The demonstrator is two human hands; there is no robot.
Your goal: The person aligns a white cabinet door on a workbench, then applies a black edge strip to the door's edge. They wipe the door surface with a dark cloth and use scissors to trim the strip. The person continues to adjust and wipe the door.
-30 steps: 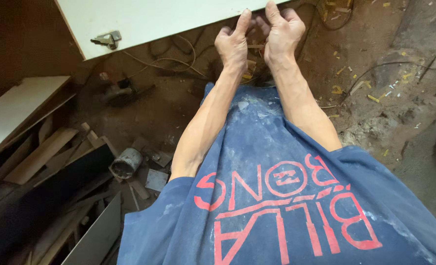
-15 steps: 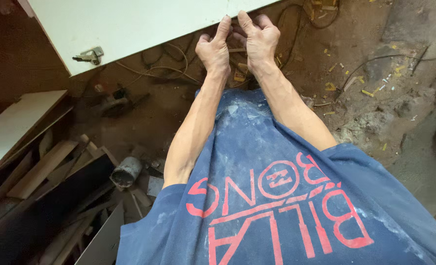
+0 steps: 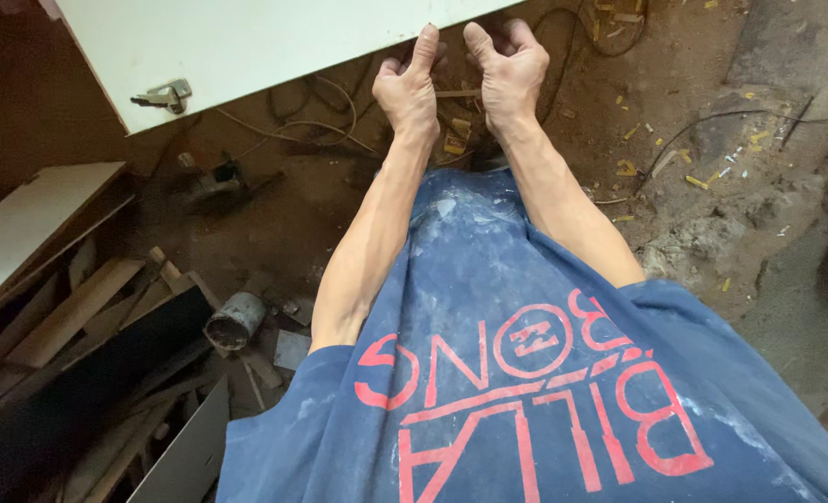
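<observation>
A white panel [image 3: 246,42] with a metal hinge [image 3: 164,95] near its lower left corner fills the top of the head view. My left hand [image 3: 409,84] and my right hand [image 3: 509,70] sit side by side at the panel's lower edge. Their fingers curl up under that edge and grip it. Both forearms reach forward from a dusty blue shirt with red print.
Dirt floor with wood chips and thin cables [image 3: 312,116] lies below the panel. Wooden offcuts and boards [image 3: 79,307] pile up at the left, beside a small grey cylinder [image 3: 235,321]. A grey sheet [image 3: 190,456] leans at the bottom left. Rough concrete [image 3: 740,214] lies right.
The panel and both hands have shifted in the view, and the hinge sits further left than a second ago. Both hands keep their hold on the panel's edge.
</observation>
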